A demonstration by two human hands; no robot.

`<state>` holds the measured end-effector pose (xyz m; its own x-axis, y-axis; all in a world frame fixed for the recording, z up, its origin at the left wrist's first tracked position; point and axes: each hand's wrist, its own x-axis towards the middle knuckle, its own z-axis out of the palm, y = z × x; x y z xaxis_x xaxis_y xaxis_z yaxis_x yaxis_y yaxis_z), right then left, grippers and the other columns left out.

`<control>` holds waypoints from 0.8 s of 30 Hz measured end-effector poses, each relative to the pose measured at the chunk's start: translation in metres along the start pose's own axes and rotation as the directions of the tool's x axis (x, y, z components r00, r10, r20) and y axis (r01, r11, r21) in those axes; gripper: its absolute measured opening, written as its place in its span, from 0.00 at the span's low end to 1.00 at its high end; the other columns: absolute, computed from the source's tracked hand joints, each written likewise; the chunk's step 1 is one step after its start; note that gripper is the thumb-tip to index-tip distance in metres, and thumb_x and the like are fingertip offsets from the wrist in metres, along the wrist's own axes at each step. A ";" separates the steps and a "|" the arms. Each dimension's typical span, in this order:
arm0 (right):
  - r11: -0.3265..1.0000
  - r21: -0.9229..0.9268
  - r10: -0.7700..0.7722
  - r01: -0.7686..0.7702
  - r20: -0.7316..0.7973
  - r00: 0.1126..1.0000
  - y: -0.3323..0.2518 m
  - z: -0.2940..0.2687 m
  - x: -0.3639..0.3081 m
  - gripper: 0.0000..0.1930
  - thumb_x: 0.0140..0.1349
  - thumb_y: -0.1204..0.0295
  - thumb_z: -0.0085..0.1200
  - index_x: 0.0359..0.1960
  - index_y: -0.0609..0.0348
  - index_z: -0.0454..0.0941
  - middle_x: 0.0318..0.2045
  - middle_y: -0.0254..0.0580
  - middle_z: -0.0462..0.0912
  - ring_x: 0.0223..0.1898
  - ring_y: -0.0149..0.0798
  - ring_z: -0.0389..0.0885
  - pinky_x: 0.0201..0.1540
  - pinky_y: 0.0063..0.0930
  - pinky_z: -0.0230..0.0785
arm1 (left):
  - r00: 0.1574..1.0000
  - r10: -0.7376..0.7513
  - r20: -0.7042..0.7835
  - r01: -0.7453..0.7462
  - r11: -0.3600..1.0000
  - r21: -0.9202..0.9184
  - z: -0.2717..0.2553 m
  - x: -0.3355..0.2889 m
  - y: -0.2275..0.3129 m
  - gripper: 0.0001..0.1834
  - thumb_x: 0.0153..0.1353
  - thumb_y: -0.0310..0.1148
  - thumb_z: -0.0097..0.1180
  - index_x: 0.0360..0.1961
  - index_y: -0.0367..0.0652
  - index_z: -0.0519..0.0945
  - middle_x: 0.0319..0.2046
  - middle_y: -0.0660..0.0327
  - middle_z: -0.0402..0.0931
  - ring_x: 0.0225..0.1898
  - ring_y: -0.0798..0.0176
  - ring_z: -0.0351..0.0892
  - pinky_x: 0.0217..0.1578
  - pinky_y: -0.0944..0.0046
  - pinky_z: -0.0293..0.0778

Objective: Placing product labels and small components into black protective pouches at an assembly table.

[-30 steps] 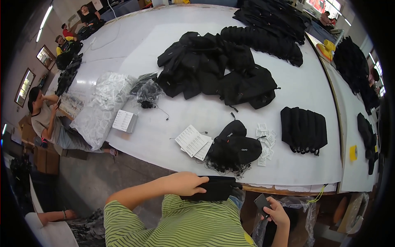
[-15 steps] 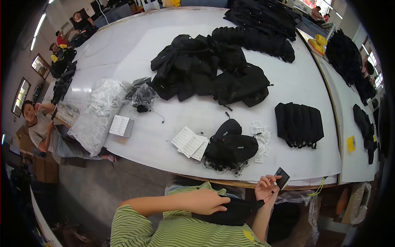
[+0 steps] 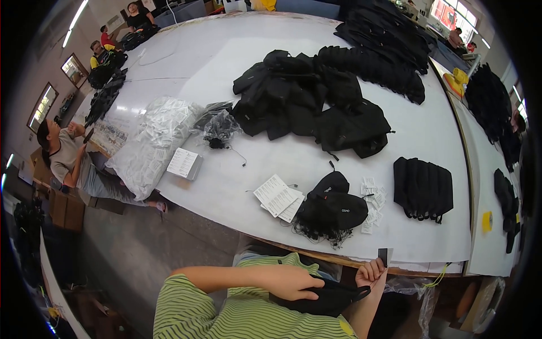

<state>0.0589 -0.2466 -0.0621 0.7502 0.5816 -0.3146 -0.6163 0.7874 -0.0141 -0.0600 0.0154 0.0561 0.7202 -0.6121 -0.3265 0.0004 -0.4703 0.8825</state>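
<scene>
You hold a black bag [image 3: 324, 303] close to your striped shirt [image 3: 254, 316], nearer to you than the pile of small bags [image 3: 342, 211] on the desk [image 3: 423, 130]. Your left hand [image 3: 294, 282] is clamped on this black bag, with the thumb on it; the other fingers are partly hidden. The fingers of your right hand [image 3: 370, 274] are closed on a dark tag [image 3: 383, 256], nearer to you than the pile and to its right. White cards [image 3: 276, 195] lie just beside the pile at left, small white labels [image 3: 372, 204] just beside it at right. Farther right of the pile is a row of bags [image 3: 423, 189]. Beyond the pile lies a large heap of bags [image 3: 305, 96], and well to the left of the pile are a paper stack [image 3: 184, 164] and a plastic sack [image 3: 155, 144].
</scene>
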 end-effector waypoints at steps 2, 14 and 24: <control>0.997 -0.068 -0.029 0.023 -0.100 0.995 -0.015 -0.013 0.007 0.22 0.68 0.55 0.45 0.17 0.50 0.62 0.11 0.27 0.56 0.14 0.24 0.53 0.20 0.19 0.47 | 1.000 0.006 -0.007 -0.006 1.000 0.008 -0.004 0.000 0.003 0.19 0.69 0.49 0.40 0.45 0.42 0.68 0.16 0.47 0.71 0.22 0.42 0.72 0.26 0.47 0.66; 0.995 0.020 0.098 -0.097 -0.014 0.995 0.005 0.030 0.017 0.17 0.68 0.62 0.39 0.19 0.51 0.62 0.09 0.28 0.55 0.13 0.26 0.52 0.20 0.19 0.46 | 0.999 -0.039 0.030 0.040 0.999 -0.023 -0.011 0.004 0.002 0.18 0.67 0.46 0.44 0.42 0.38 0.69 0.26 0.45 0.75 0.32 0.41 0.75 0.34 0.47 0.69; 0.358 -0.877 -0.645 0.322 0.016 0.764 0.000 0.063 0.009 0.09 0.63 0.67 0.57 0.34 0.61 0.81 0.27 0.35 0.82 0.26 0.26 0.76 0.30 0.20 0.67 | 0.974 0.103 -0.200 -0.068 0.983 0.172 -0.004 0.004 -0.021 0.16 0.65 0.44 0.48 0.44 0.42 0.72 0.33 0.52 0.75 0.32 0.47 0.76 0.32 0.51 0.69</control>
<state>0.0812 -0.2281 -0.0050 0.9746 -0.0607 -0.2155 -0.1894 0.2897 -0.9382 -0.0545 0.0255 0.0380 0.8408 -0.5173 -0.1594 -0.1681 -0.5295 0.8315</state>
